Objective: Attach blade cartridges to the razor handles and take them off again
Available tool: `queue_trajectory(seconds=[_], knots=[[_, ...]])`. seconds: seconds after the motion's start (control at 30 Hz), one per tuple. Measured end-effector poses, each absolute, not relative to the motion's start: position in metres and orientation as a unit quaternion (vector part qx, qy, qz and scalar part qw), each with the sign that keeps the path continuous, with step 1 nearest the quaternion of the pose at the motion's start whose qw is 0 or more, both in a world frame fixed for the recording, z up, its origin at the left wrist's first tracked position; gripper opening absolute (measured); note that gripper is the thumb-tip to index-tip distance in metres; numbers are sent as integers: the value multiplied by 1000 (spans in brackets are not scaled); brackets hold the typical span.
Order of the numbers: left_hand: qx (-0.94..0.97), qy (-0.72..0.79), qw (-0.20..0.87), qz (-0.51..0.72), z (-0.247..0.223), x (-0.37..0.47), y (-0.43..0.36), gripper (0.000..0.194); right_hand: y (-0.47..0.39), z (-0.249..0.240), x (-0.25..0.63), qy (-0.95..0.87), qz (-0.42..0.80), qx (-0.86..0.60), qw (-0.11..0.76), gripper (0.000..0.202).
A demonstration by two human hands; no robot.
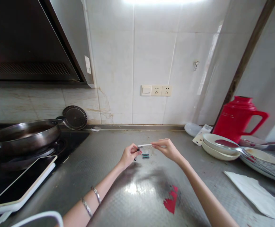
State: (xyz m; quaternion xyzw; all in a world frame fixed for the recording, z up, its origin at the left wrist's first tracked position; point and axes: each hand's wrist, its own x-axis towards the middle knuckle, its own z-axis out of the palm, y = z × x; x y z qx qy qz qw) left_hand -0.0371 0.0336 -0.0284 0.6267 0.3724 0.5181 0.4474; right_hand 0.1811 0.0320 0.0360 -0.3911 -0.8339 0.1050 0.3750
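My left hand [128, 155] is closed in a pinch on a small black piece [138, 149], whose kind is too small to make out. A thin white strip [145, 145] stretches from that piece across to my right hand [167, 148], whose fingertips pinch its other end. Both hands are held over the metal counter [118, 195]. Just below the strip, between the hands, two small dark teal pieces [145, 156] lie close together. The left fingers partly hide the black piece.
A phone [23, 183] with a white cable [40, 215] and a pan [25, 132] on the stove stand left. A red scrap [170, 201] lies in front. To the right are a red thermos [234, 118], stacked bowls [219, 151] and a white paper napkin [255, 195].
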Motion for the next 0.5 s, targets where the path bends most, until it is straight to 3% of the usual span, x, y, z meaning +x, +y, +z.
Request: queue_trajectory(seconds=[0.13, 0.5], knots=[[623, 372, 451, 520, -28, -37, 34, 26, 32, 36, 182, -812, 68, -425, 395, 30], [635, 358, 443, 522, -29, -38, 35, 22, 35, 33, 184, -823, 109, -407, 382, 28]])
